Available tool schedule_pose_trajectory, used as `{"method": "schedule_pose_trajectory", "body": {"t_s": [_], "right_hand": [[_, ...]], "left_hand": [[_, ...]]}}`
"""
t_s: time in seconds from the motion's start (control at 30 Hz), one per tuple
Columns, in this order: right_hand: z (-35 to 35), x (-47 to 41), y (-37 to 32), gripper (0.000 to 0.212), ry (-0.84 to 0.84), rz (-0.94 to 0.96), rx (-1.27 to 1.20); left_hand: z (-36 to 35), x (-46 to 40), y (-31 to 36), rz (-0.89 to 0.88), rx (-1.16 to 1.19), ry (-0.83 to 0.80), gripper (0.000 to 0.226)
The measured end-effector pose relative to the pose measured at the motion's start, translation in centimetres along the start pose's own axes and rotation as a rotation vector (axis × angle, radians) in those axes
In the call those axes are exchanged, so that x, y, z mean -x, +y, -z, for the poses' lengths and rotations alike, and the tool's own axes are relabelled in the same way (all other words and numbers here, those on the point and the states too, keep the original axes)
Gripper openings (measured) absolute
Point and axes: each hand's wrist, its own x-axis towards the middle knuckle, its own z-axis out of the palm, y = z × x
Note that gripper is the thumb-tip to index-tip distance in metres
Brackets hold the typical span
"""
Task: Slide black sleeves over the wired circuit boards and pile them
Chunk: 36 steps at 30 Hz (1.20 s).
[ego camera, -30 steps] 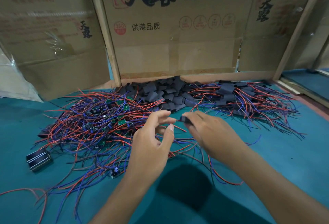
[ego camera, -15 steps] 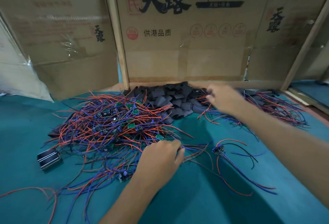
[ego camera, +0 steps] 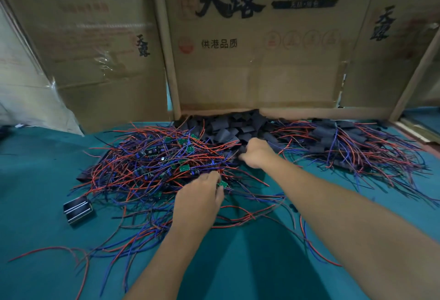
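Note:
A tangle of red and blue wires with small green circuit boards (ego camera: 154, 161) lies left of centre on the teal table (ego camera: 250, 264). Loose black sleeves (ego camera: 235, 128) are heaped against the cardboard at the back. To the right lies a pile of sleeved boards (ego camera: 345, 144) with their wires fanning out. My left hand (ego camera: 200, 197) rests on the near edge of the tangle, its fingertips pinched on one green circuit board (ego camera: 223, 184). My right hand (ego camera: 257, 153) is at the front of the sleeve heap, fingers curled down on a black sleeve (ego camera: 240, 154).
Tall cardboard panels (ego camera: 257, 66) wall off the back. A small black box (ego camera: 77, 209) sits at the left near the wires. A clear plastic bag (ego camera: 28, 99) hangs at the far left. Stray wires (ego camera: 78, 259) trail toward the near left.
My hands were together in front of me a second ago. The right hand went to the right-hand pile, then came back to the sleeve heap. The left hand dropped onto the tangle.

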Motion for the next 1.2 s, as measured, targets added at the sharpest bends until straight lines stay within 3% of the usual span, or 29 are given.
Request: {"method": "schedule_pose_trajectory", "body": {"t_s": [0.1,0.2,0.3,0.4,0.47,0.63,0.83,0.97,1.1,1.2], "right_hand": [[1.0,1.7,0.2,0.038,0.058,-0.028,-0.066],[2.3,4.2,1.1,0.019,0.099,-0.062,-0.268],[2.6,8.0,2.7,0.018,0.102,-0.029,-0.383],[2.3,11.8,4.7,0.024,0.107,0.029,-0.368],[2.2,13.4,6.2,0.039,0.083,0.024,-0.511],[3.7,15.5,9.1,0.040,0.110,-0.033,-0.896],[4.9,15.6,9.8,0.029,0.187,0.015,-0.999],[4.2,15.4,9.9,0.020,0.184,0.130,-0.884],[3.6,15.3,9.9,0.007,0.172,0.218,-0.812],[3.1,15.3,9.5,0.009,0.163,0.260,-0.785]], "left_hand": [[-0.7,-0.4,-0.5,-0.039,-0.014,0.027,0.023],[-1.3,-0.7,-0.7,-0.098,-0.061,0.020,0.033],[-1.5,-1.0,-0.7,-0.103,-0.095,-0.013,0.034],[-1.2,-1.4,-0.8,-0.156,-0.085,-0.022,0.029],[-0.8,-1.5,-1.1,-0.208,-0.055,-0.017,0.027],[1.0,-1.4,-1.0,-0.340,0.041,0.218,0.019],[3.5,-0.7,0.0,-0.202,0.488,0.516,0.022],[4.9,-0.1,0.9,-0.095,0.780,0.565,0.009],[5.7,-0.6,1.4,0.075,1.169,0.622,0.015],[6.0,-0.8,1.7,0.291,1.558,0.509,0.023]]}}
